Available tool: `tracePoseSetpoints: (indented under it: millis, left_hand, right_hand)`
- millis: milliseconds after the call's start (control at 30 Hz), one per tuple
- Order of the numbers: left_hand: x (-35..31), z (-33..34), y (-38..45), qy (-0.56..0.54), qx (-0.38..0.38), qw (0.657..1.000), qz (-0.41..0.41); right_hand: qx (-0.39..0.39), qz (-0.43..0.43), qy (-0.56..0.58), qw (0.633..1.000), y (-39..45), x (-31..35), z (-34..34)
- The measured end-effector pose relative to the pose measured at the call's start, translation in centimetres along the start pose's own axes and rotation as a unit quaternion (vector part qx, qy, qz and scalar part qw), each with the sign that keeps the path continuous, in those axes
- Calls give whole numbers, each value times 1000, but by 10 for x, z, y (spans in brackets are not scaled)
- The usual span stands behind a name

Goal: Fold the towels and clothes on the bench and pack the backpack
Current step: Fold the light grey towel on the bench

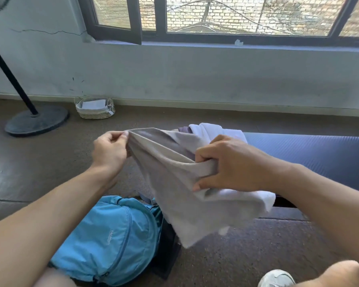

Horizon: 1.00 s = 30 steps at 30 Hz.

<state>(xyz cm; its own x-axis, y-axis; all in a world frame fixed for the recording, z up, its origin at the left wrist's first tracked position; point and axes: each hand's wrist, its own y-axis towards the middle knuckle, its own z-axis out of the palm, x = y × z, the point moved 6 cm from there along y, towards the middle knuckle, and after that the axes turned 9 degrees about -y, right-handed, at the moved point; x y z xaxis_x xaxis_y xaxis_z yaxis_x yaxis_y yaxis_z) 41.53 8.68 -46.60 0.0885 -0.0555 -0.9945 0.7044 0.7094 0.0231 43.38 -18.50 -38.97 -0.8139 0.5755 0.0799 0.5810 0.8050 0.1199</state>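
1. Both hands hold a grey garment up in the air over the floor: the left hand [110, 151] pinches one corner of its ribbed edge between thumb and fingertips.
2. Curled fingers of the right hand [229, 164] grip a bunched fold of the grey garment [174, 183] along the same ribbed band; the rest of the cloth hangs down below the hands.
3. Behind the garment, a pile of white towels [211, 129] with a bit of purple cloth [183, 129] lies on the near end of the dark blue bench [311, 150].
4. On the floor below the left forearm lies a light blue backpack [110, 239], beside the end of the bench.
5. Farther off by the wall stand a small wicker basket [94, 108] and the round base of a fan stand [36, 121].
6. At the lower right, a white shoe [276, 278] shows.
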Motion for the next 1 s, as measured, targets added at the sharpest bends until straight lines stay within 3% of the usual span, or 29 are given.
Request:
tracePoseSetpoints:
  millis: [100, 200, 267, 433, 533, 633, 800, 1000]
  left_hand:
    - [-5, -12, 10, 53, -32, 997, 41]
    - [-15, -11, 3, 131, -37, 986, 99]
    - [-21, -7, -2, 152, -24, 978, 139]
    - [-48, 9, -23, 150, 24, 962, 229]
    - [-49, 23, -36, 177, 91, 952, 234]
    - [-25, 34, -36, 249, 198, 933, 171]
    - [-4, 32, -36, 288, 226, 920, 142]
    - [-8, 19, -31, 267, 167, 940, 134]
  right_hand:
    - [-25, -69, 12, 997, -9, 13, -9]
    - [-20, -26, 44, 999, -18, 13, -24]
    - [29, -16, 38, 999, -26, 19, -27]
    - [178, -93, 13, 979, -46, 58, -15]
    - [123, -195, -47, 972, -53, 82, -15]
    - [89, -242, -48, 965, -58, 99, -25]
    - [218, -119, 138, 959, -52, 87, -23]
    - [181, 24, 92, 979, -32, 11, 2]
